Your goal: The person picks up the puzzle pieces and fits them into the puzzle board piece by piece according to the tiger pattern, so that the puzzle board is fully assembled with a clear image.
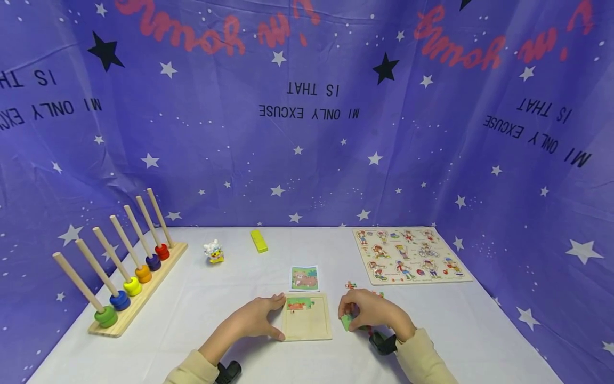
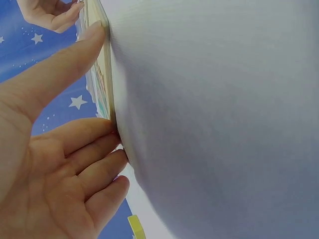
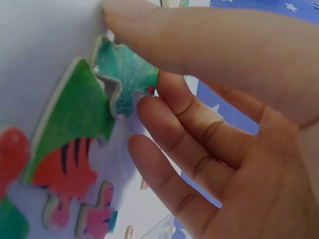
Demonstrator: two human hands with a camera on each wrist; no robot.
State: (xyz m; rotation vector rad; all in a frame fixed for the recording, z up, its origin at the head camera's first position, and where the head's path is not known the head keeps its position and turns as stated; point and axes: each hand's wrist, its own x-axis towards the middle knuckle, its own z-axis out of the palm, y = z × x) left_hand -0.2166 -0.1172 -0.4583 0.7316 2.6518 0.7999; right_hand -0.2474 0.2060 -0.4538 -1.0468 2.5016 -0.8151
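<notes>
A square wooden puzzle tray [image 1: 307, 326] lies on the white table with a few joined green and red pieces [image 1: 299, 303] in its upper left corner. Along the tray's left edge rests my left hand [image 1: 256, 319], thumb at the near corner and fingertips at the far one. To the right of the tray, my right hand [image 1: 369, 309] pinches a green jigsaw piece [image 3: 127, 74] between thumb and fingers, close to the table. Loose jigsaw pieces lie beneath and around that hand, among them a green and red-striped piece [image 3: 75, 119]; the hand partly hides them in the head view.
Behind the tray lies a small picture card [image 1: 304, 278]. A peg board of people figures [image 1: 412, 257] lies at the back right. On the left stand a ring stacker [image 1: 139, 298], a white-and-yellow toy figure [image 1: 213, 251] and a yellow block [image 1: 259, 241].
</notes>
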